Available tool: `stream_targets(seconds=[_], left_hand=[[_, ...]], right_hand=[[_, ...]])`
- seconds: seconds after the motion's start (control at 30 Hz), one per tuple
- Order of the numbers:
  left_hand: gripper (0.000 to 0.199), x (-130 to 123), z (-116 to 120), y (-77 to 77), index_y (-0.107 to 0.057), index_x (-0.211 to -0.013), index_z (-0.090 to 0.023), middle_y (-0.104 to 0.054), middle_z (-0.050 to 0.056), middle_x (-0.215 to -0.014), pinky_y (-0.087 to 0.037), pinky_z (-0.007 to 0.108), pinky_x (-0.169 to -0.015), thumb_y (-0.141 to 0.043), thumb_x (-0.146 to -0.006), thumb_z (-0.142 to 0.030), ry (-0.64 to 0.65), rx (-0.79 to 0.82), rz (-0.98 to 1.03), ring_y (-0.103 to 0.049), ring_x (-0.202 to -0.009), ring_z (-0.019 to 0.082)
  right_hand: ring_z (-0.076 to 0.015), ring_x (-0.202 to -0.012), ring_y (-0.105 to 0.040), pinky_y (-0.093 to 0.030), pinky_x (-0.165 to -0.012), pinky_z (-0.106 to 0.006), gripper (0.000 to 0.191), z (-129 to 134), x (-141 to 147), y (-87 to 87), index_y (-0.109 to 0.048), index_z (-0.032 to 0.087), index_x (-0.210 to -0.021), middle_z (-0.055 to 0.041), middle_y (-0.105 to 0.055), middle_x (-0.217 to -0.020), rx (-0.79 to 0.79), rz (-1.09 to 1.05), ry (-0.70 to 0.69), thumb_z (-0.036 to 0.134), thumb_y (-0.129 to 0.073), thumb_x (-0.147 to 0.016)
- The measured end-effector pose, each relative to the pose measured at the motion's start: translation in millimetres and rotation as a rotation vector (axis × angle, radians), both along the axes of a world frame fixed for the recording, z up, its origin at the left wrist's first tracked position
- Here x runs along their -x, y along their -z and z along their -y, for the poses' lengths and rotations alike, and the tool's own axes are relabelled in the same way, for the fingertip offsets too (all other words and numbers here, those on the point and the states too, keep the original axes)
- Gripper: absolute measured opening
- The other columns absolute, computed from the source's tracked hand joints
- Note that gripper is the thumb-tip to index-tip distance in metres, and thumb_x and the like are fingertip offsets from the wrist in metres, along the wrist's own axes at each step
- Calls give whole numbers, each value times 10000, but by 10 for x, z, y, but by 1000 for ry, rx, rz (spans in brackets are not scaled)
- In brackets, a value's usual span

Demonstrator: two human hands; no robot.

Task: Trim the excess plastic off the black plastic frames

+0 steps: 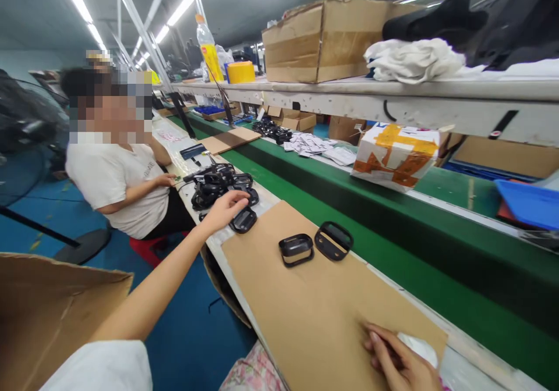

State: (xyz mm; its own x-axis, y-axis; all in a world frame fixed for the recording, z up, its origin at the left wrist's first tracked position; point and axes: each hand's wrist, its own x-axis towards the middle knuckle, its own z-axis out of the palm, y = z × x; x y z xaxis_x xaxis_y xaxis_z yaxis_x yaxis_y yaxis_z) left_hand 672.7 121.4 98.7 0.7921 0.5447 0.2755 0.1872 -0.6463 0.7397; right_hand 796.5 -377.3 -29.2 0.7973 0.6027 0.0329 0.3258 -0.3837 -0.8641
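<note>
My left hand (227, 208) reaches to the near edge of a pile of black plastic frames (216, 184). Its fingers are stretched out over the pieces, and I see no piece gripped in it. Just beneath it lies a black frame (244, 220) at the cardboard's far end. Two more black oval frames, one on the left (296, 249) and one on the right (334, 241), rest on the brown cardboard sheet (314, 309). Low on the right, my right hand (397, 356) is closed over the sheet, fingertips pinched together; what they hold, if anything, cannot be made out.
A co-worker (126, 176) sits at the bench on the left, hands near the pile. A green conveyor belt (371, 286) runs alongside the bench. Beyond it stand a taped white box (395, 155) and a blue bin (528, 202). A shelf (332, 91) overhangs the belt.
</note>
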Motion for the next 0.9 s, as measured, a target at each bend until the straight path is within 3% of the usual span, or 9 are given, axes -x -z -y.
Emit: stream_targets(seconds=[0.07,0.17,0.3,0.37,0.43,0.57,0.7,0.83,0.9], left_hand=[[493,-71,528,193,-651,-1293,-207,-681,130,-1296,-511,441,-1056,-626,-928,-538,198,92,-23,-640,-1205,287],[689,-248,1242,573,-545,-1457,-248,-533,144,-1527,-414,456,-1179,-758,-848,-490,366,92,3,-517,-1396,311],[406,-453,1738,868,-695,-1222,-183,-700,145,-1284,-461,444,-1110,-672,-923,-456,272,219,73,-638,-1218,303],[376,-470,1823,808,-717,-1130,-167,-754,119,-1123,-521,402,-1000,-670,-922,-477,291,411,56,-690,-1077,285],[417,-443,1876,642,-711,-1125,-160,-763,101,-1084,-550,356,-920,-730,-874,-493,413,623,2,-709,-1028,272],[383,-407,2100,301,-699,-969,-150,-749,54,-837,-546,258,-691,-801,-809,-482,748,793,-207,-716,-785,205],[286,-495,2600,140,-723,-941,-157,-743,53,-844,-527,252,-676,-777,-841,-419,1003,586,-247,-686,-757,180],[170,-643,2981,49,-738,-899,-182,-739,60,-882,-532,290,-802,-795,-843,-332,1269,293,-88,-682,-864,197],[212,-725,3023,40,-735,-940,-200,-739,73,-968,-535,316,-892,-834,-809,-333,1308,277,-19,-684,-972,221]], right_hand=[[-201,-684,-770,-647,-659,-232,481,-16,31,-18,-817,232,-1087,-75,-808,-857,14,13,4,630,-593,-936],[-206,-680,-756,-641,-651,-263,492,-35,62,-41,-806,221,-1085,-84,-799,-857,22,16,30,634,-577,-945],[-204,-666,-726,-610,-650,-297,487,-82,123,-87,-785,209,-1101,-88,-779,-856,30,-23,40,614,-545,-976],[-200,-675,-710,-589,-657,-306,470,-102,158,-124,-774,203,-1116,-92,-771,-867,16,-61,40,591,-537,-995],[-193,-680,-688,-568,-650,-303,466,-107,172,-178,-765,194,-1126,-91,-759,-867,-48,-113,22,596,-589,-972],[-176,-742,-682,-572,-680,-306,628,-33,101,-351,-686,190,-1306,-126,-730,-1106,-411,-370,-115,694,-556,-955],[-227,-977,-718,-597,-663,-278,693,127,-14,-550,-605,249,-1415,-131,-626,-1379,-467,-763,-293,701,-657,-894],[-216,-846,-737,-568,-582,-223,619,264,27,-645,-715,151,-1147,-105,-742,-1064,-328,-1037,-578,568,-893,-725],[-159,-654,-703,-530,-497,-187,580,310,123,-651,-706,131,-1075,-58,-737,-890,-397,-1071,-508,496,-939,-688]])
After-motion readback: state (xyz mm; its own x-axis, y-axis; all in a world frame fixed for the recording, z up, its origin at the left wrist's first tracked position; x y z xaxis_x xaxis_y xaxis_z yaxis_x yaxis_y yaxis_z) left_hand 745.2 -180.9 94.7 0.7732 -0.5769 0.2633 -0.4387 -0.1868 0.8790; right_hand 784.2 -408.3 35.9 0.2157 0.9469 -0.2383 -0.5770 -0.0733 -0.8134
